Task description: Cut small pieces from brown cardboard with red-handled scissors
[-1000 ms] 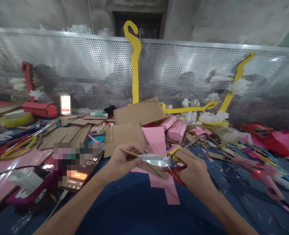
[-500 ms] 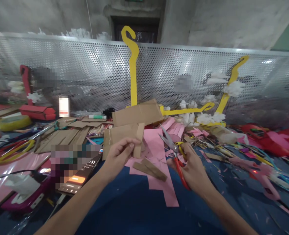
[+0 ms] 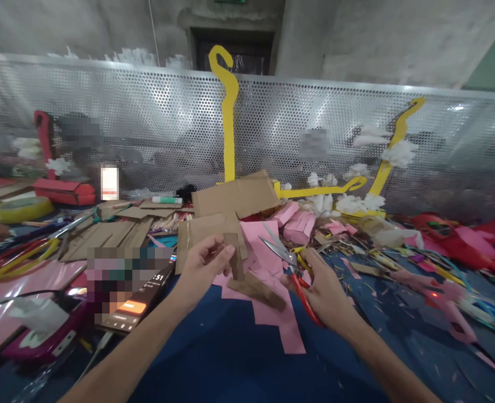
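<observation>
Between thumb and fingers, my left hand (image 3: 208, 267) pinches a narrow cardboard strip (image 3: 236, 263) held nearly upright. My right hand (image 3: 320, 285) grips scissors (image 3: 287, 254) with red and yellow handles; the blades are parted and point left toward the strip, not touching it. Below them, another brown cardboard strip (image 3: 266, 294) lies across a stepped sheet of pink paper (image 3: 291, 333). Behind my left hand rests a larger cardboard piece (image 3: 192, 229), and beyond it a second cardboard piece (image 3: 239, 196) leans at a tilt.
A lit phone (image 3: 140, 296) and a purple power strip (image 3: 50, 330) lie at left. A pink glue gun (image 3: 444, 302) rests on the right among scraps. Yellow hook-shaped stands (image 3: 228, 123) rise before the perforated metal panel (image 3: 155, 117). Yellow tape (image 3: 23, 208) sits far left.
The cardboard strip in my left hand has turned and come slightly lower and left, showing a darker face. The scissors have shifted a little left and swung flatter, still parted.
</observation>
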Available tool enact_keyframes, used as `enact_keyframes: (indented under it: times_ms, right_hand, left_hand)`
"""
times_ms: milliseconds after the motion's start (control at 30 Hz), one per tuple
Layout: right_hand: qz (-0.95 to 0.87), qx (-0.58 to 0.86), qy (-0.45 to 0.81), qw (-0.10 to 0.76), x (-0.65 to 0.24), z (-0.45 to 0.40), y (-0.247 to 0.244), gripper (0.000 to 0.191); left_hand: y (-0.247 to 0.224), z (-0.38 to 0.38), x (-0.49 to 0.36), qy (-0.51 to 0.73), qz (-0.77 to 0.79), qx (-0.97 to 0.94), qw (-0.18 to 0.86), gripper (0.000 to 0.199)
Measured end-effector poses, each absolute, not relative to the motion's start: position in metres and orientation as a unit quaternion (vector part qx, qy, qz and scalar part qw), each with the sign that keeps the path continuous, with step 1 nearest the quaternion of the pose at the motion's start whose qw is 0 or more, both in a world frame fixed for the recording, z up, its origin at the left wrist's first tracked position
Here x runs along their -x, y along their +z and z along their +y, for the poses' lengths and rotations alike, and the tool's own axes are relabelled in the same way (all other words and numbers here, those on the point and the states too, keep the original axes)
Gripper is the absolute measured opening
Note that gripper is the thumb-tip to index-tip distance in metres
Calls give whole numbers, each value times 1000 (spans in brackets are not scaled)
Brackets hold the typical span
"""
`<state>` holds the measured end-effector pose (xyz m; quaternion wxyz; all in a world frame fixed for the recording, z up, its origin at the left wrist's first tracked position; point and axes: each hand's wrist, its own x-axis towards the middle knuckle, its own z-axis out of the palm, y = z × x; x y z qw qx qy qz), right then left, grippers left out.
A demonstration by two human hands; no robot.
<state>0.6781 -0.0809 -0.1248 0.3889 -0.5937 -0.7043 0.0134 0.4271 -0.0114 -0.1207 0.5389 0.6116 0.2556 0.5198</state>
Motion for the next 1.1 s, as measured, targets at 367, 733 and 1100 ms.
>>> enact_keyframes:
  times_ms: [367,733,1100]
  right_hand:
    - [-734,583,60,344,-667,-87,-126,19]
    - [-730,594,-11,338,-667,-85,-130,21]
    - [-723,599,3,343,-669,-84,-132,26]
  left_hand:
    - [-116,-12,-429,501,250,-619,550,30]
    - [-122,-13,-427,526,280,-651,470,17]
    - [-118,-17,-427,542,263,-640,477,15]
